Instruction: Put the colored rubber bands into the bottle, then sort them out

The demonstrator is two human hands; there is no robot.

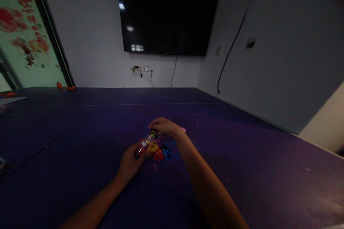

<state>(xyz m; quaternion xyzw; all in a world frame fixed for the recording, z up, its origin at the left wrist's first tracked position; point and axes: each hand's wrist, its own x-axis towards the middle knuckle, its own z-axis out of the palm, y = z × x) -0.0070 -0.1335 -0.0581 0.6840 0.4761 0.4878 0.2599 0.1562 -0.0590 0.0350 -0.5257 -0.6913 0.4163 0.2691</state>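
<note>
My left hand [130, 161] is wrapped round a clear bottle [145, 143], which lies tilted with its far end up and to the right. Dark reddish contents show near its lower end, and a small white label sits on its side. At the bottle's far end my right hand [163, 126] has its fingers pressed together by some yellow and dark bands [153, 133]; exactly what they grip is too small to tell. Beside the bottle, under my right wrist, lies a pile of colourful bands [158, 150], yellow, red, blue and pink. One pink band [154, 167] rests apart, nearer me.
The dark purple table [80, 143] spreads wide around the hands, with small white specks on it. A pink item [183, 130] shows behind my right wrist. Orange objects [59, 85] are at the far left. A black cable [232, 44] hangs along the right wall.
</note>
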